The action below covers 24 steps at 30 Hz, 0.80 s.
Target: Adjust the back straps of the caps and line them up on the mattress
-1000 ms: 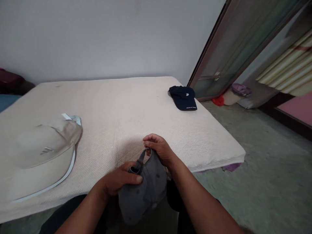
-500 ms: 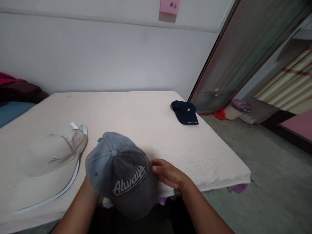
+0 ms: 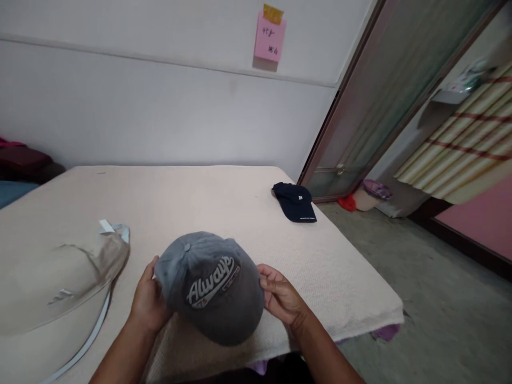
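A grey-blue baseball cap with white "Always" lettering is held over the front of the bed, its brim toward me. My left hand is closed on the crown's left side, its fingertips partly hidden behind the cap. On the other side, my right hand pinches the cap's right edge between thumb and fingers. To the left lies a beige sun hat with a pale blue trimmed brim. Farther off, a navy cap rests near the bed's right edge.
The bed has a cream cover and meets a white wall at the back. A pink note is taped up there. Right of the bed are a framed glass door, a bin and a striped curtain.
The grey cap has moved forward from over my lap to above the bed, tilting so more lettering shows. My left hand has come into clearer view. The camera has tipped up slightly.
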Each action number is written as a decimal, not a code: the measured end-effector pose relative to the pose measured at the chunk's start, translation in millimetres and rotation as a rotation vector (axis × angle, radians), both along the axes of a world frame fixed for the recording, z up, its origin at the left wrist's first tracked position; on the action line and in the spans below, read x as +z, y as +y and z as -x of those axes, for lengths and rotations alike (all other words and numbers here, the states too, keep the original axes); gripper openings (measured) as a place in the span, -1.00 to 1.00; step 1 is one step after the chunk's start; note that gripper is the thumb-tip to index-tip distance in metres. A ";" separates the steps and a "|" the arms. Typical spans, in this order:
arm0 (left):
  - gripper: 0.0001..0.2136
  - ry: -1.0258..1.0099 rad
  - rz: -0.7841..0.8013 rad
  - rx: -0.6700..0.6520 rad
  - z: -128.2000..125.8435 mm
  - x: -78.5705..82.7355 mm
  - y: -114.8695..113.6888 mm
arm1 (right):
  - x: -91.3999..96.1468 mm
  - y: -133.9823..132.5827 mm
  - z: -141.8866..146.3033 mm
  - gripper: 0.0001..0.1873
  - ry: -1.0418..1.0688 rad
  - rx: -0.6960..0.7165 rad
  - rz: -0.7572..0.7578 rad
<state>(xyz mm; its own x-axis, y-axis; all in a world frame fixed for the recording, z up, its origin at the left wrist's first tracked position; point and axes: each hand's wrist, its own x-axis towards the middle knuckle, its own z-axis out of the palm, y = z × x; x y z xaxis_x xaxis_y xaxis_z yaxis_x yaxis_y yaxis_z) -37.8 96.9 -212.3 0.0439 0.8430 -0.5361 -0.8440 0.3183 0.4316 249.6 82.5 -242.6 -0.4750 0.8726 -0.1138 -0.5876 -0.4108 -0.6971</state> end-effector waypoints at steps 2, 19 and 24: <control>-0.74 0.000 -0.016 -0.015 -6.9 3.0 -0.2 | 4.7 14.5 -4.9 -0.75 0.012 -0.069 -0.019; -0.86 0.146 0.043 -0.078 -32.7 1.4 -2.0 | 41.3 207.0 -77.6 -0.86 -0.296 -0.810 -0.091; -0.86 0.169 0.050 -0.110 -37.7 -1.9 -5.4 | -17.5 197.1 -92.9 -0.88 -0.408 -0.881 0.107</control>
<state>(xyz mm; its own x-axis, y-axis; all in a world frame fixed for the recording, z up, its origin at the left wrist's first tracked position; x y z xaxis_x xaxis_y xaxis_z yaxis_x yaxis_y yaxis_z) -0.2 91.5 -214.2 0.0401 0.8105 -0.5844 -0.7202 0.4288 0.5453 342.5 279.6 -260.1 0.4361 0.8716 -0.2241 -0.4360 -0.0132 -0.8998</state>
